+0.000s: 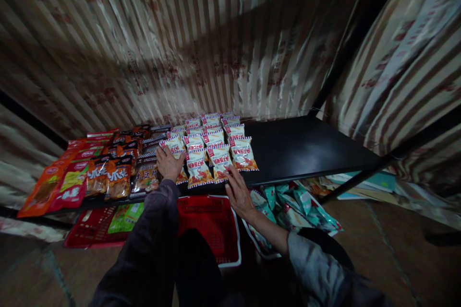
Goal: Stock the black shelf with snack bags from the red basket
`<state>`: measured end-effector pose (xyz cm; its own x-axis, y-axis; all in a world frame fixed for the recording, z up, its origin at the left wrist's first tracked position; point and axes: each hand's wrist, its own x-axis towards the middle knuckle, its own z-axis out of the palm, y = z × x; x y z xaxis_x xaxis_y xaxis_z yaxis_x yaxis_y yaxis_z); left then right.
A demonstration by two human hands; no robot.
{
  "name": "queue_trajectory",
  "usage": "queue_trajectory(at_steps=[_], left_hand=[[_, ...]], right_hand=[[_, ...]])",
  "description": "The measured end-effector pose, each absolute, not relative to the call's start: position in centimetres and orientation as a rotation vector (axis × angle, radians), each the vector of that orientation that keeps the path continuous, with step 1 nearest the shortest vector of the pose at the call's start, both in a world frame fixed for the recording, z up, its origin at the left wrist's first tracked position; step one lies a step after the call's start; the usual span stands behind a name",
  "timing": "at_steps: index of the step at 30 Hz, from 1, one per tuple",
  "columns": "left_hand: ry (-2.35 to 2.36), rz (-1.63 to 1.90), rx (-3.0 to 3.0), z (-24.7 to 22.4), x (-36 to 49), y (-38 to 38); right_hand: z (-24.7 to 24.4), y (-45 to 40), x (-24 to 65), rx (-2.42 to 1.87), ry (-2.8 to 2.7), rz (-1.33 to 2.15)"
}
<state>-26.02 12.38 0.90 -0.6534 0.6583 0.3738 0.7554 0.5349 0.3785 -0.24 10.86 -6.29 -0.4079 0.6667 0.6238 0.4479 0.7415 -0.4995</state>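
Note:
Rows of small white snack bags (200, 169) with red lettering and striped edges lie on the black shelf (288, 148). My left hand (169, 163) rests on the left end of these rows, its fingers stretched over a white bag (174, 144). At the front, my right hand (239, 192) touches the lower right corner of another white bag (219, 159) with its fingertips, fingers apart. Neither hand is closed around a bag. Just left of my left hand is a dark potato-chip bag (145, 175).
Orange bags (45, 189), pink bags (72, 184) and dark brown bags (118, 177) line the shelf's left end. Below are a red basket (230, 235), a green packet (126, 218) and a basket of teal bags (288, 206). A striped curtain (180, 57) hangs behind.

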Motion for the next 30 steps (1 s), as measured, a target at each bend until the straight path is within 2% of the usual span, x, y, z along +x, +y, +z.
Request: queue_trajectory(at_steps=[14, 30], left_hand=[[-2.483, -0.948, -1.179, -0.6, -26.4, 11.1], [-2.384, -0.898, -1.228, -1.5, -25.5, 10.4]], right_hand=[[-6.4, 11.1, -0.7, -0.83, -2.093, 0.262], [-5.9, 10.3, -1.0, -1.014, -2.176, 0.162]])
